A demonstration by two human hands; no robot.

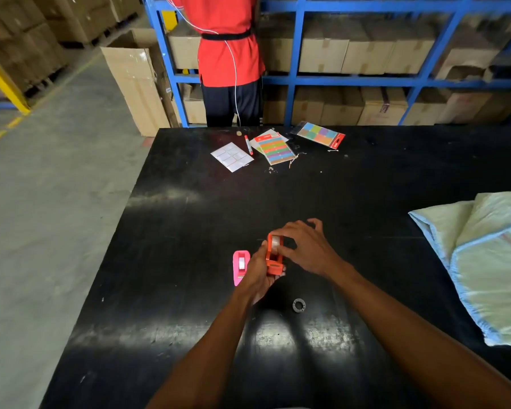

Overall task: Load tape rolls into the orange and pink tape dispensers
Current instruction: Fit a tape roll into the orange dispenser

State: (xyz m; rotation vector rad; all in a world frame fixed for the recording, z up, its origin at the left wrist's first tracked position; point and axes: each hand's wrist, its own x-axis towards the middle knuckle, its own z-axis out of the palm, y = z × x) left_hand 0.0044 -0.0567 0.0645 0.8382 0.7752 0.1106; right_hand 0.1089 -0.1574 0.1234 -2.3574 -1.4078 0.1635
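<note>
My left hand (pixel 258 273) grips the orange tape dispenser (pixel 273 258) from below and lifts it just above the black table (pixel 189 225). A clear tape roll (pixel 276 242) sits in its top, and the fingers of my right hand (pixel 306 249) press on that roll. The pink tape dispenser (pixel 240 267) lies on the table just left of my left hand, with a white tape roll showing inside it. A small grey ring-shaped tape core (pixel 299 305) lies on the table nearer to me, to the right.
Sticker sheets (pixel 232 157), a red marker (pixel 248 144) and colourful label packs (pixel 276 150) lie at the table's far side. A folded pale-green sack (pixel 490 255) covers the right edge. A person in a red shirt (pixel 224 39) stands at the blue shelving beyond the table.
</note>
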